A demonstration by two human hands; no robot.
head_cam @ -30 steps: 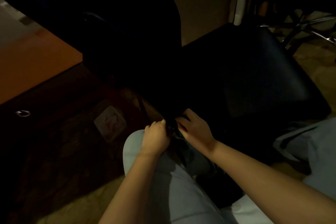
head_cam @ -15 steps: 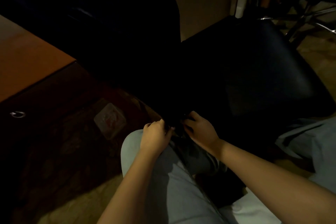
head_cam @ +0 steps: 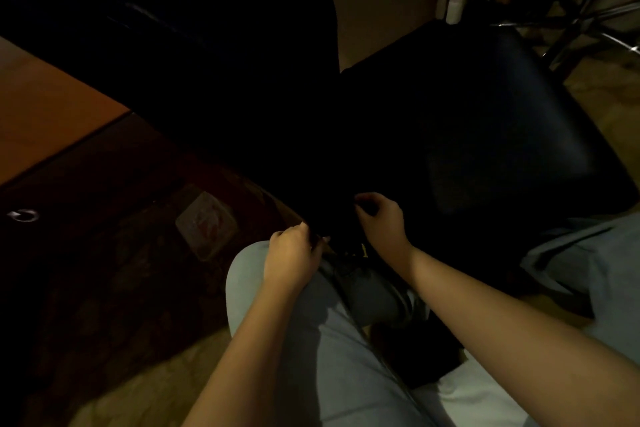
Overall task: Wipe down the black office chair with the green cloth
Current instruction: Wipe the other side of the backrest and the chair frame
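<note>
A: Two hands on show – left hand & right hand, both at the black office chair, at its near corner where seat meets back.
B: Grip?
A: Fingers of both are curled in vs the chair's dark edge; hands close together but apart. Whether either actually holds smth – can't tell, too dark.
B: Green cloth?
A: Can't make it out. The bit of the chair btw the hands is all shadow.
B: Chair itself?
A: Seat faintly lit on its right side, back a black mass to the left.
B: Around it?
A: Wooden table left of the chair. Clear packet on the patterned rug, left of the chair's near corner. Person's pale trousers just this side of the chair. Chrome legs of a 2nd chair beyond it, to the right.
</note>
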